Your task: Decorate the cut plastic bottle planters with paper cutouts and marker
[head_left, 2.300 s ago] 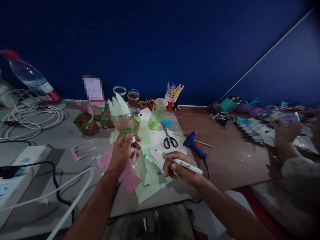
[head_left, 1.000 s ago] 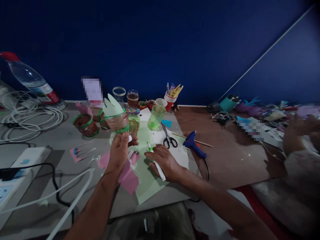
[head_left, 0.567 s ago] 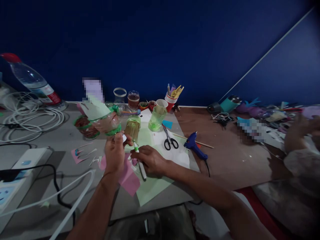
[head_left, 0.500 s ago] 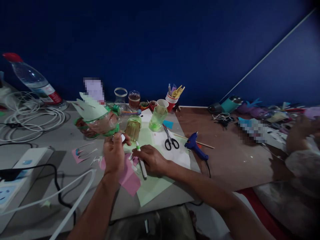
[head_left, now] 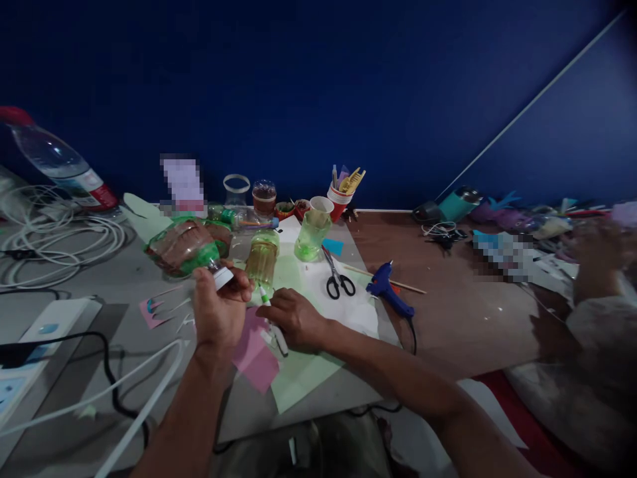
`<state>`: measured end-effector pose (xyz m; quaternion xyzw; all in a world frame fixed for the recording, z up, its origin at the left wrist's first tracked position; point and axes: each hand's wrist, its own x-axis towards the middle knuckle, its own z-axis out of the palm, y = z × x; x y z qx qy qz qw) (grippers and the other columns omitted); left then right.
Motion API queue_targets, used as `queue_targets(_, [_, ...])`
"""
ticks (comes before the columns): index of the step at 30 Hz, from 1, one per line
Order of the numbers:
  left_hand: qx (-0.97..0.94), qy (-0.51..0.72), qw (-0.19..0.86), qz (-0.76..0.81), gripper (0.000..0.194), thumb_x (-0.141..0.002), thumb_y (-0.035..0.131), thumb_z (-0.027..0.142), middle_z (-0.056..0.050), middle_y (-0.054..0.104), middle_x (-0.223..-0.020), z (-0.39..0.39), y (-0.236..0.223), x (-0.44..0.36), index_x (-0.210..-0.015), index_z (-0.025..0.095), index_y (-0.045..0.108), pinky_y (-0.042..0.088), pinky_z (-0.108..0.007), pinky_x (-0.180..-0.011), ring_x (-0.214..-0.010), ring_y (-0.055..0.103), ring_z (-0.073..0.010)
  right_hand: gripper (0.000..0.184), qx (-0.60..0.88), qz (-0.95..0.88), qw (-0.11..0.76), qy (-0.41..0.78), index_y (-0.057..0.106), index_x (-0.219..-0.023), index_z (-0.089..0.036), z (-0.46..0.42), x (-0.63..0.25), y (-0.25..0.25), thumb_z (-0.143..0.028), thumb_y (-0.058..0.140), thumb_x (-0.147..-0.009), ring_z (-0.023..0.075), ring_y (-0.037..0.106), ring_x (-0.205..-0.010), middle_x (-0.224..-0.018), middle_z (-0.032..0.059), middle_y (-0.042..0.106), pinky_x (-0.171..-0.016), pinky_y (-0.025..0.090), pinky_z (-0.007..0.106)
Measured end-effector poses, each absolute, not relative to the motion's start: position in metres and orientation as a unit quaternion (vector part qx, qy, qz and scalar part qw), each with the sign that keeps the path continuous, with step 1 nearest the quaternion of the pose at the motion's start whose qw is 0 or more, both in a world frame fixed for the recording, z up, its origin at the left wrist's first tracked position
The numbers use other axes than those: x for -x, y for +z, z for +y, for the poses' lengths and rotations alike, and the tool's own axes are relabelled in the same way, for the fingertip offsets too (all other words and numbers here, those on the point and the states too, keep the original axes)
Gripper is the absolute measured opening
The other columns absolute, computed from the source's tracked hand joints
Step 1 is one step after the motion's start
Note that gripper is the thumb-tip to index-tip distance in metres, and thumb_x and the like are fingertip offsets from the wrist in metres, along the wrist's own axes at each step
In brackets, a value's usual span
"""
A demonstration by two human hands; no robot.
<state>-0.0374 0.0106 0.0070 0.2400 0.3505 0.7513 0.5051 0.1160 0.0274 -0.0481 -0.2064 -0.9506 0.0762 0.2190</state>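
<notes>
My left hand [head_left: 219, 312] is closed round the neck end of a clear plastic bottle [head_left: 186, 244] with brown and green colouring. Its white cap [head_left: 223, 277] points toward me, and a pale green paper piece [head_left: 144, 216] sticks out at the far left of the bottle. In my right hand [head_left: 298, 318] is a white marker [head_left: 281, 340] with a green band, its tip angled up and left. That hand rests over a light green sheet [head_left: 303, 382]. Pink paper [head_left: 256, 355] and small white scraps lie between the hands. Just beyond them stands a cut bottle piece [head_left: 263, 259].
Black-handled scissors [head_left: 340, 285], a blue glue gun [head_left: 388, 289] and a wooden stick [head_left: 413, 288] lie to the right. Paper cups [head_left: 340, 202] hold yellow utensils behind. Coiled white cables [head_left: 99, 245] and a power strip [head_left: 47, 345] occupy the left. Another person's arm [head_left: 597, 265] is at far right.
My left hand has turned the bottle, bringing its white cap into fuller view and swinging the pale green paper left and down. The marker stays in my right hand, which shifted slightly left.
</notes>
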Motion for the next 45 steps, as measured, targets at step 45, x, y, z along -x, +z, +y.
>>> queue_targets(45, [-0.597, 0.309, 0.287, 0.682, 0.050, -0.078, 0.054, 0.043, -0.002, 0.067, -0.069, 0.012, -0.032, -0.001, -0.117, 0.016, 0.041, 0.045, -0.031, -0.058, -0.061, 0.064, -0.0214, 0.025, 0.422, -0.628, 0.555, 0.345, 0.051, -0.102, -0.020, 0.038, -0.200, -0.020, -0.020, 0.057, -0.078, 0.0104, 0.054, -0.066, -0.081, 0.0002, 0.057, -0.059, 0.046, 0.023])
